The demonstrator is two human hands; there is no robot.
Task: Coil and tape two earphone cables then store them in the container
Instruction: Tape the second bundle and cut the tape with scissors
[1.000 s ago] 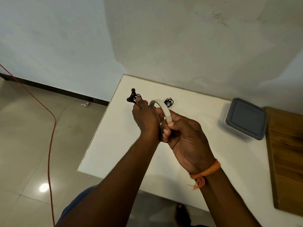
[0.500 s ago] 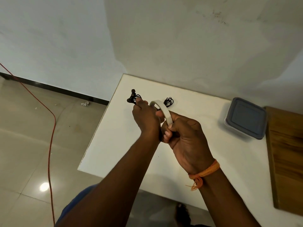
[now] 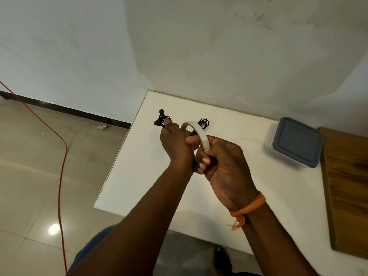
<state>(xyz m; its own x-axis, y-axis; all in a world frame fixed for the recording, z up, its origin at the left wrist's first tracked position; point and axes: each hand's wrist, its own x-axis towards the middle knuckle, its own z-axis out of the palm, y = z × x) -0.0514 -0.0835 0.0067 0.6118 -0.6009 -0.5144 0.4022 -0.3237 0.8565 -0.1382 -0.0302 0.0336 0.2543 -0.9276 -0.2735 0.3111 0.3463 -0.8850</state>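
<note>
The left hand (image 3: 176, 141) is gripping a coiled black earphone cable (image 3: 162, 118), while the right hand (image 3: 221, 162) is clutching a white tape roll (image 3: 196, 131), both touching above the desk (image 3: 143, 166). A second coiled cable (image 3: 203, 122) is lying at twelve o'clock, and the lidded container (image 3: 296, 141) is sitting at three o'clock.

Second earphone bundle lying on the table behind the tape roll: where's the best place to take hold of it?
Probably pinch the black earphone bundle across its bunched loops from straight above. It lies flat and loose on the white table, so grabbing one strand would likely uncoil it. Approach from the right, since the tape roll blocks the near side.
</note>
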